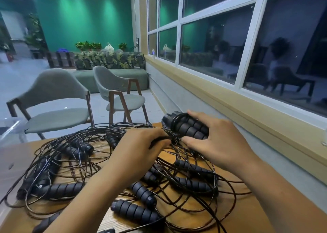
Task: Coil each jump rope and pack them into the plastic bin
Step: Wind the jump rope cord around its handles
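Black foam handles [185,126] of one jump rope, bundled together, sit centre-right in the frame, their long axis slanting from upper left to lower right. The right hand [217,140] curls over them, gripping. Just to their left, the left hand [141,144] pinches the thin cord [172,137], nearer the loose tangle [70,162] on the wooden table [238,215].

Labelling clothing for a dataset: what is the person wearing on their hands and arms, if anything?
Nothing shows. The left hand and right hand are bare, with no gloves, rings or watch in view. The left forearm and right forearm are bare too, with no sleeve in the picture.
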`<control>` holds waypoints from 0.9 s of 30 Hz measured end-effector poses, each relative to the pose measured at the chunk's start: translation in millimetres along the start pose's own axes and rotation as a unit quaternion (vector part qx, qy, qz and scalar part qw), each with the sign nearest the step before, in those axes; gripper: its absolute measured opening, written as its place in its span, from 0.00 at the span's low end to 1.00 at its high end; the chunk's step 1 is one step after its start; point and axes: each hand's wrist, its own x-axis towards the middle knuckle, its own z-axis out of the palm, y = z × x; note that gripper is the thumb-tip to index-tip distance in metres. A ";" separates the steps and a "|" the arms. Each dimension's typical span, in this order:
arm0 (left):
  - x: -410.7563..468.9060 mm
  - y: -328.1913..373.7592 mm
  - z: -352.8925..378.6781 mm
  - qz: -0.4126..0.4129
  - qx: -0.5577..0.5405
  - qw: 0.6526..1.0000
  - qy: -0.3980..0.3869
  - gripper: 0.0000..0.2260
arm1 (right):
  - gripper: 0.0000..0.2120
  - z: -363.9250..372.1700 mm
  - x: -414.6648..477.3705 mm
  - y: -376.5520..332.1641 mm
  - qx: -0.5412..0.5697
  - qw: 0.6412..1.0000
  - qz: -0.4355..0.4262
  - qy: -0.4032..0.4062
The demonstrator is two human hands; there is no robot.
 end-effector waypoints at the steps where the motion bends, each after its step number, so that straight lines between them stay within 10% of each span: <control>1: -0.5 0.5 -0.3 0.003 0.002 1.000 0.003 0.06 | 0.38 0.0 0.4 1.2 -0.015 1.000 -0.004 -0.016; 7: -1.6 5.9 2.1 0.047 0.029 0.998 0.004 0.06 | 0.41 -3.9 -3.8 -1.5 -0.101 0.993 -0.024 -0.056; 27: 73.7 22.0 -53.9 -0.018 -0.132 0.991 0.027 0.04 | 0.38 -28.2 46.0 -39.1 -0.095 0.967 -0.082 0.220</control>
